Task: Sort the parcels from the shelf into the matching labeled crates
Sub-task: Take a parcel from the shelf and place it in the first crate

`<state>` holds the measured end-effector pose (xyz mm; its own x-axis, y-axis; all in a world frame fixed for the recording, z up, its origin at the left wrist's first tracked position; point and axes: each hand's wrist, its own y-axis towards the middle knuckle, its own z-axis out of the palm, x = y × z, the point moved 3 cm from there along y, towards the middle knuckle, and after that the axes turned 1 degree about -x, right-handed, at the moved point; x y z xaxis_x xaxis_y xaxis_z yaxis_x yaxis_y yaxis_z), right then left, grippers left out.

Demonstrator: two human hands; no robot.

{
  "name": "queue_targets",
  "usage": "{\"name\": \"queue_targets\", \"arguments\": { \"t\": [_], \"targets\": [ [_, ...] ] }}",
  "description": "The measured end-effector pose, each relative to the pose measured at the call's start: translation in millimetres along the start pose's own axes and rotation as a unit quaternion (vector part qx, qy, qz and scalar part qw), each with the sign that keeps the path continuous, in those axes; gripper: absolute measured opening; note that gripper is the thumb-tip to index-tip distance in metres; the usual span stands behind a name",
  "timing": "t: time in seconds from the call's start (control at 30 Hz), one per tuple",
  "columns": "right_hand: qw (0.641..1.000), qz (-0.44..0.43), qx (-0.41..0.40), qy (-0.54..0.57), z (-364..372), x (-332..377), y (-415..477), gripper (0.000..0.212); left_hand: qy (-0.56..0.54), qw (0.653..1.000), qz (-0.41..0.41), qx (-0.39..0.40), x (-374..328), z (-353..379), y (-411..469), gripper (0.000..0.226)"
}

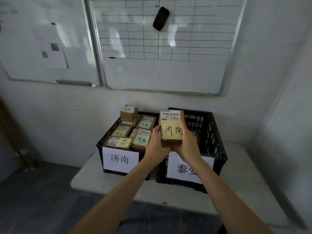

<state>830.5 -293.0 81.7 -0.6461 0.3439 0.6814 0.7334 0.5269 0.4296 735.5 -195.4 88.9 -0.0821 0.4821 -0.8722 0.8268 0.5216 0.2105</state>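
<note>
Head view: both hands, left hand (156, 146) and right hand (187, 142), grip a 济南 parcel (171, 129) above the crates' shared edge; the 济南 crate (101, 142) looks nearly full, the 泰安 crate (212, 132) mostly unfilled.

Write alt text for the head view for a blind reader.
A person's left grip and right grip hold a cardboard parcel handwritten 济南 above two black crates on a white table. The left crate, labeled 济南, is packed with matching parcels; the right crate, labeled 泰安, looks far emptier.

Table (244, 191), left crate (108, 134), right crate (214, 141), perhaps touching
</note>
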Motion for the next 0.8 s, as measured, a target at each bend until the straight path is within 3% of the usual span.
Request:
{"name": "queue_targets", "arguments": {
  "t": [0.5,0.8],
  "targets": [
    [0.999,-0.005,0.036,-0.023,88,-60,121,0.086,-0.04,0.997,-0.053,-0.031,66,-6,133,0.069],
    [0.997,0.053,0.049,0.005,177,-63,234,0.102,-0.023,0.993,-0.103,-0.057,135,-70,254,0.059]
  ]
}}
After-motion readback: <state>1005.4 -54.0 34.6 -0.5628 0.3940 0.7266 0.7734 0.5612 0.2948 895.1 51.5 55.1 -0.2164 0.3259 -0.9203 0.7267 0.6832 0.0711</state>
